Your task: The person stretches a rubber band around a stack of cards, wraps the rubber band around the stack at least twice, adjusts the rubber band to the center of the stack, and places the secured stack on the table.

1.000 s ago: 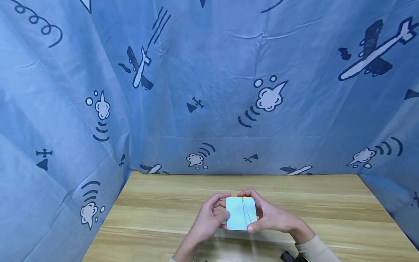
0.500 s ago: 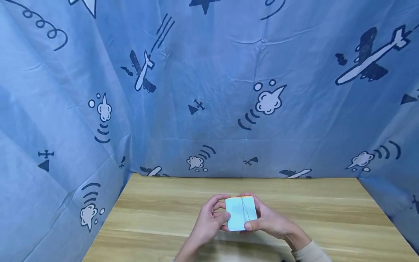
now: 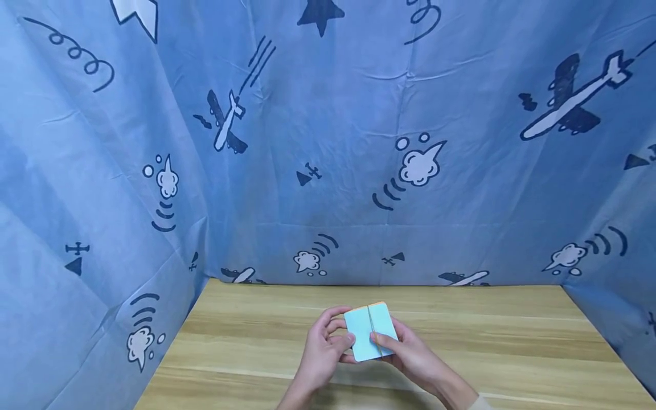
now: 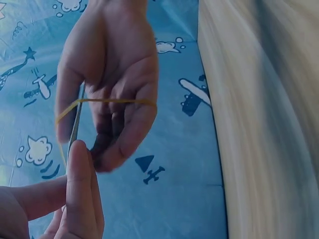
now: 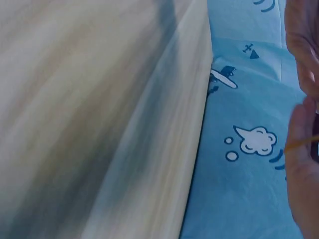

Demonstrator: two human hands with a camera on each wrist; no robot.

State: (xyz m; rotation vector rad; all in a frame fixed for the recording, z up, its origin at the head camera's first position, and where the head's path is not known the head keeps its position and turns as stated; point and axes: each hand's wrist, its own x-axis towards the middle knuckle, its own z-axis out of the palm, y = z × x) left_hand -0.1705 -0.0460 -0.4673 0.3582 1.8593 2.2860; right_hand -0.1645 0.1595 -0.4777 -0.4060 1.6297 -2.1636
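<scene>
A thin set of light-blue square cards with rounded corners is held up over the table in the head view, an orange edge showing behind it. My left hand pinches its left side, thumb in front. From the right, my right hand grips it with the thumb on the front face. A yellow rubber band runs down the front under the right thumb. In the left wrist view the band stretches across the right hand's fingers, and the cards appear edge-on. The right wrist view catches only part of both hands.
A light wooden table lies beneath the hands. Blue curtains printed with planes and clouds stand behind and on both sides of it.
The rubber band has shifted left towards the middle of the cards and straightened, with the right thumb moving left and up along with it. The cards have tilted slightly counter-clockwise.
</scene>
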